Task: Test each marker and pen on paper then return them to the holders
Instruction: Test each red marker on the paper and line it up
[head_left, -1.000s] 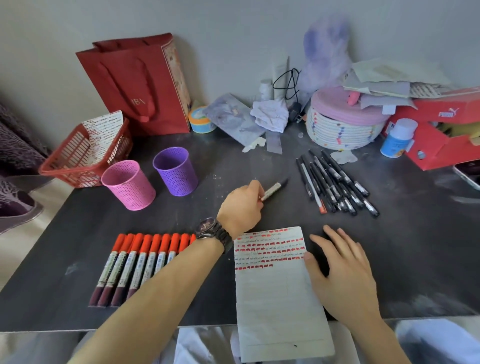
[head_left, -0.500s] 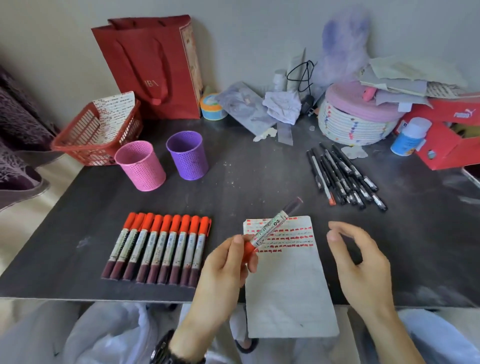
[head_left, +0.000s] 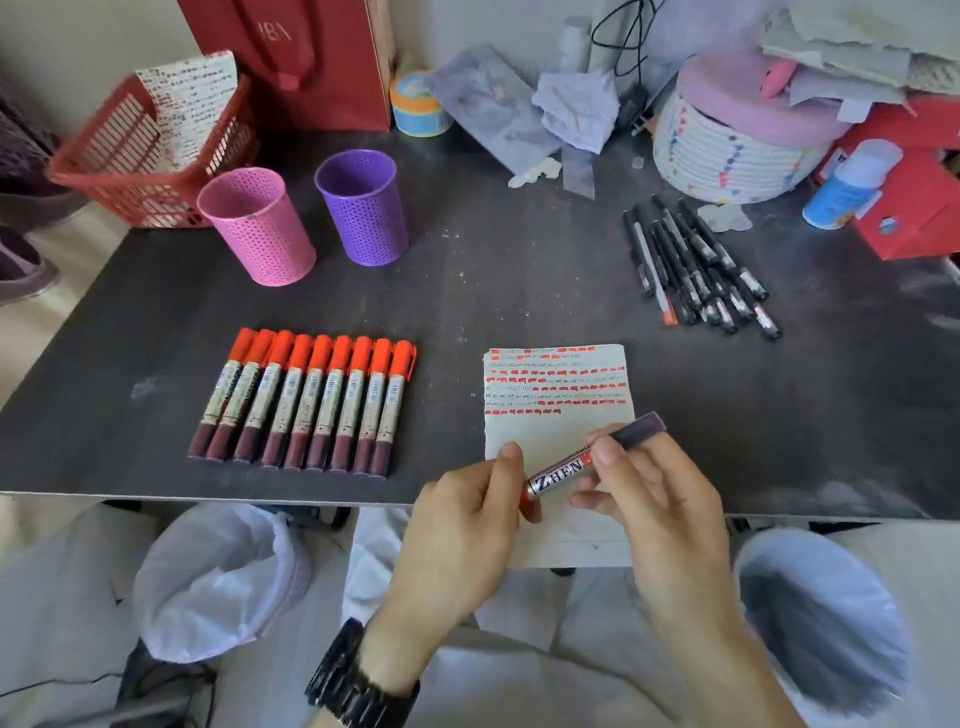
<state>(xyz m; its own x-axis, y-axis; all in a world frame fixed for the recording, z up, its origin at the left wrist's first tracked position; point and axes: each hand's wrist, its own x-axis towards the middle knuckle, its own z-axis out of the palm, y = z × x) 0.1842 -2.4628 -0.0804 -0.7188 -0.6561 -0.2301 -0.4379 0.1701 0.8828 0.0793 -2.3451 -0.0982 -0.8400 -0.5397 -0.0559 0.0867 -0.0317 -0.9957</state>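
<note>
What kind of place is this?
Probably a cluttered desk at home: a dark table holding pen cups, a red gift bag and a woven basket piled with papers.

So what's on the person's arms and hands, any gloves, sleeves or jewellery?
Both hands are bare, with no gloves and no rings visible. The left hand has a chunky black link-band wristwatch on its wrist. The right hand has nothing on its wrist. No sleeves reach either forearm in view.

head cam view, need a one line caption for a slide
Both hands, left hand and right hand, hold a red-capped marker over the test paper.
</note>
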